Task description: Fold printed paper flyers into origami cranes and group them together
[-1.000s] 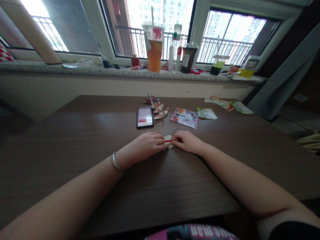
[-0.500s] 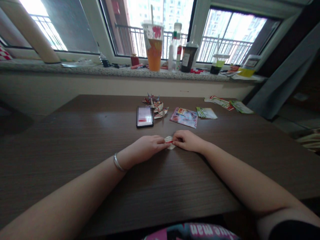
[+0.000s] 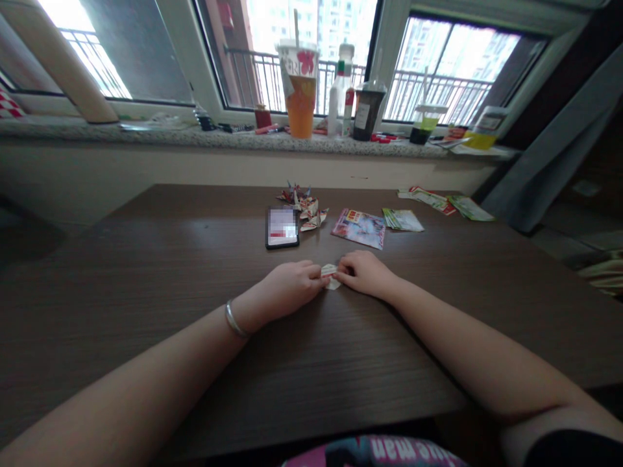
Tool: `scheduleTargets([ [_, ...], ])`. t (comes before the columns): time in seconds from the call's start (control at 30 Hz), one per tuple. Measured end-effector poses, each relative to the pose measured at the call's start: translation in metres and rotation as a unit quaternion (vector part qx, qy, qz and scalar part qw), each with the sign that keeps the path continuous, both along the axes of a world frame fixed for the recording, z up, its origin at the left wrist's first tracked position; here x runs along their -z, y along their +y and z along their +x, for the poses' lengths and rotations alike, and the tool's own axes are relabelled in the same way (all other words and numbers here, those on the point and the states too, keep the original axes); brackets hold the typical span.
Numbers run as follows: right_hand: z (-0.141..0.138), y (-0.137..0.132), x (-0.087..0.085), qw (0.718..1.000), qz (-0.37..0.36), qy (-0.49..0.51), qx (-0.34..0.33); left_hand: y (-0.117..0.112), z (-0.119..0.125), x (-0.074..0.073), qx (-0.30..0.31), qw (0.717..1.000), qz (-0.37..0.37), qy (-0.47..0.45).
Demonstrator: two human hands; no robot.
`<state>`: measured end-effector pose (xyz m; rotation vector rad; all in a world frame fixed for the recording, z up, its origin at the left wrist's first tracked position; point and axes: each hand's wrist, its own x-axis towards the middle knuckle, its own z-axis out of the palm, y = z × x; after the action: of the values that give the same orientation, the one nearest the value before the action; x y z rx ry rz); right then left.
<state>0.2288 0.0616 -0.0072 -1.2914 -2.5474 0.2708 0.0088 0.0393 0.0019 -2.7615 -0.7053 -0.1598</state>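
Observation:
A small folded piece of paper [image 3: 331, 277], whitish with a red stripe, lies on the brown table [image 3: 311, 363] between my hands. My left hand [image 3: 296, 283], with a silver bangle at the wrist, grips its left edge with curled fingers. On the opposite edge, my right hand [image 3: 365, 272] pinches the paper between thumb and fingers. Part of the paper is covered by the fingertips. Beyond it stand several folded paper figures [image 3: 311, 211] in a cluster, beside a phone [image 3: 282, 228] whose screen is blurred out.
Right of the phone lie a colourful printed packet [image 3: 359, 228], a stack of paper sheets [image 3: 403, 220] and more printed strips [image 3: 431, 199]. On the windowsill [image 3: 219, 138] stand a tall cup of orange drink [image 3: 300, 97], a clear bottle [image 3: 341, 94] and a dark cup [image 3: 366, 113].
The fingers of my left hand have curled in from a flatter pose, and the hand has shifted slightly. More of the paper shows between my hands. My right hand has barely moved.

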Motion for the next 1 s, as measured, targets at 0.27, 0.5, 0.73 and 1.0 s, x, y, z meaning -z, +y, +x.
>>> scheduleTargets([
  [0.27,-0.0001,0.0005,0.0007,1.000,-0.017,0.000,0.017,0.0018,-0.0027,0.0006,-0.006,0.997,-0.045,-0.057],
  [0.5,-0.0009,0.0007,-0.0018,0.998,-0.044,-0.005,0.034,0.0048,-0.0046,0.0004,-0.012,0.988,-0.121,-0.094],
  [0.73,0.0025,-0.0002,0.0047,0.999,-0.005,0.045,0.004,-0.0012,0.0001,0.0027,-0.052,0.992,-0.078,-0.083],
  [1.0,0.0013,-0.0041,0.0064,0.993,0.018,0.073,-0.087,0.0068,-0.0041,0.0082,-0.071,0.985,-0.087,-0.127],
])
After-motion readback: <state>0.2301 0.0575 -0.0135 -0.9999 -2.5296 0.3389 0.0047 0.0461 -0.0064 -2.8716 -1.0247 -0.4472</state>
